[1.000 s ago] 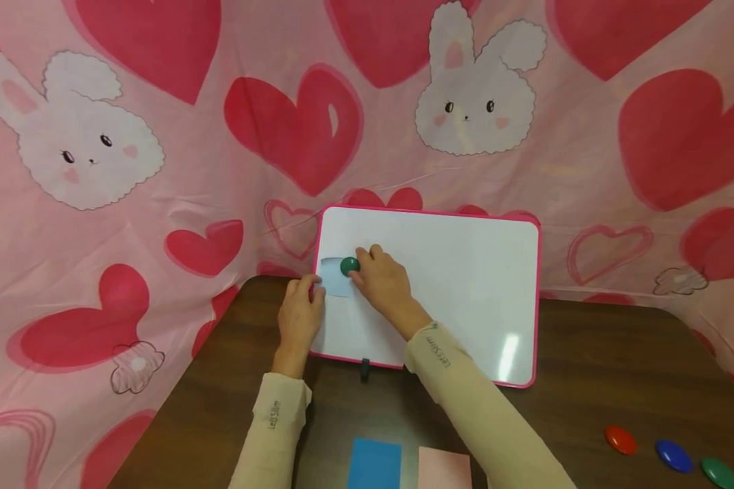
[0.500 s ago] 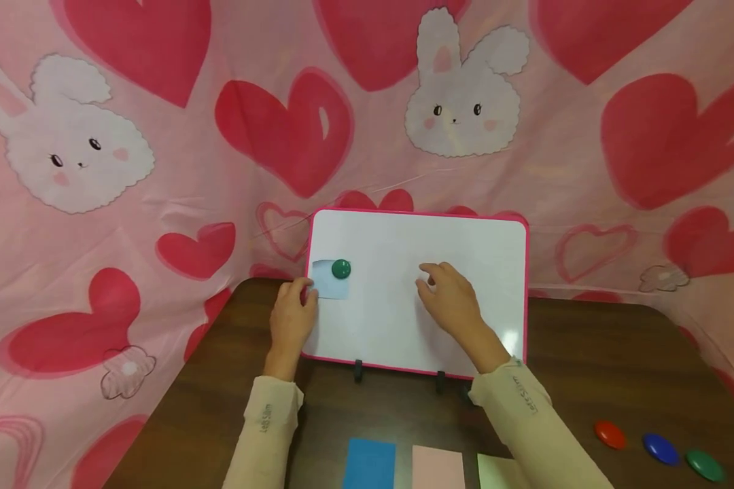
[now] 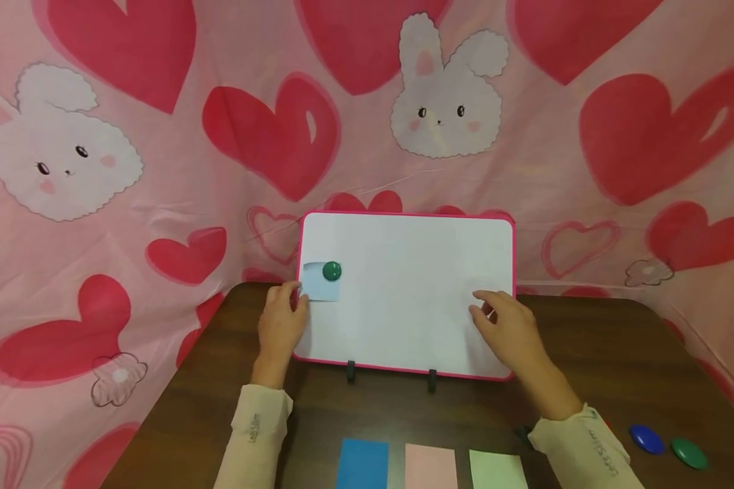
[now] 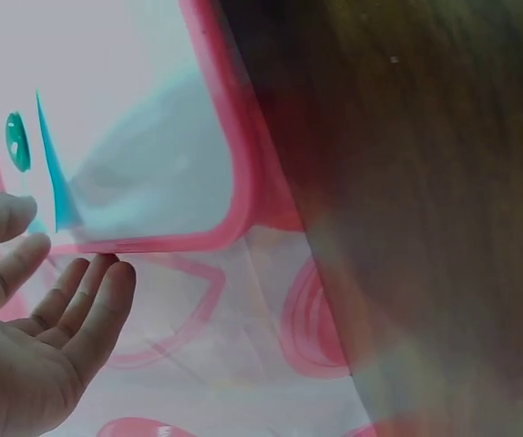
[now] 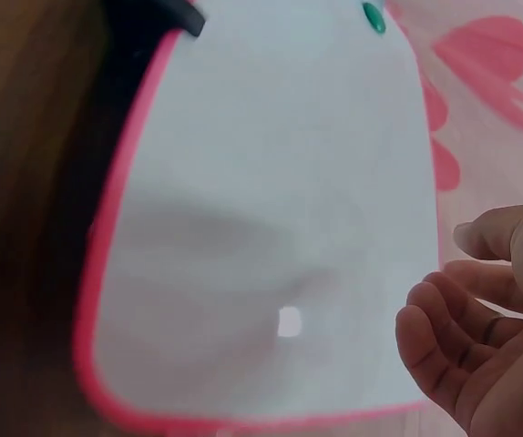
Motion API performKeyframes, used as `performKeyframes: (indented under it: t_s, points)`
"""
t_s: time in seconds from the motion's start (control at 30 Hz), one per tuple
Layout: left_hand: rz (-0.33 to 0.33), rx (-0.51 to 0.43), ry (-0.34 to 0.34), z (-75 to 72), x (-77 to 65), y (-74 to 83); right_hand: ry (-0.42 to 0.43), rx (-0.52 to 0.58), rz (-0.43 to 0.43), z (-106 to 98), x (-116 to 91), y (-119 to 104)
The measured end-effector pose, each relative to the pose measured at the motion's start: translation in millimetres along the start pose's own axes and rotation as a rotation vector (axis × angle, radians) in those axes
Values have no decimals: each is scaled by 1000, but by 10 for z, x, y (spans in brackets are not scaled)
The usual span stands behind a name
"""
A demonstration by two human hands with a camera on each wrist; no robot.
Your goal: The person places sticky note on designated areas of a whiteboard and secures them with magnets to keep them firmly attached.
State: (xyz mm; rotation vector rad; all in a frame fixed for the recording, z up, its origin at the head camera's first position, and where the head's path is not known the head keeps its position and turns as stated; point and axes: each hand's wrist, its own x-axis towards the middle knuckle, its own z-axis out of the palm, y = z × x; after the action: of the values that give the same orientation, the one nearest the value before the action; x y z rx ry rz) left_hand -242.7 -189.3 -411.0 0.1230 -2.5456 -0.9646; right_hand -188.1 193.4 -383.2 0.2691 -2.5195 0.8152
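A whiteboard (image 3: pixel 404 292) with a pink frame leans upright at the table's back. On its left side a light blue paper note (image 3: pixel 319 288) is held by a round green magnet (image 3: pixel 332 271); the note's lower part stands off the board in the left wrist view. My left hand (image 3: pixel 281 322) is at the board's left edge, fingers loosely bent, fingertips at the frame. In front of the board's right side, my right hand (image 3: pixel 514 333) has thumb and fingers apart with nothing between them. The right wrist view shows its fingers (image 5: pixel 425 337) loosely curved and empty.
Two black feet (image 3: pixel 431 380) support the board. Along the front lie a blue note (image 3: pixel 363 465), a pink note (image 3: pixel 431 467) and a pale green note (image 3: pixel 497 470). A blue magnet (image 3: pixel 646 439) and another green magnet (image 3: pixel 688 453) lie to the right. A heart-and-rabbit cloth hangs behind.
My right hand has let go of the green magnet, which stays on the note, and has moved right and down. My left hand has stayed by the board's edge. The view has shifted slightly.
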Motion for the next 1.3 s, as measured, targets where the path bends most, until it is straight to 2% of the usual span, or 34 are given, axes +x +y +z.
performKeyframes:
  t_s: [0.17,0.27,0.47,0.53,0.63,0.8,0.9,1.0,1.13,1.3]
  points:
    - [51,1,45,-14,37,60,28,-10,3,-59,-83,108]
    - [82,-13,54,14,66,129,21,-8,1,-24,-104,109]
    - [166,106,134,67,112,234,-61,14,-50,212,-105,-83]
    - [188,103,140,78,136,269,-78,19,-87,329,-80,-212]
    - [199,51,100,101,183,316,-81,16,-188,542,-16,-454]
    - [181,21,37,138,237,351,-128,-83,-402,916,133,-870]
    - [193,35,20,153,261,359,-178,-164,-468,1112,240,-1046]
    - [225,55,-2,163,294,369,-233,-286,-470,1273,341,-1168]
    - [267,85,-26,174,335,372,-321,-435,-420,1424,441,-1285]
    - [298,128,-25,182,381,346,-393,-510,-351,1514,494,-1387]
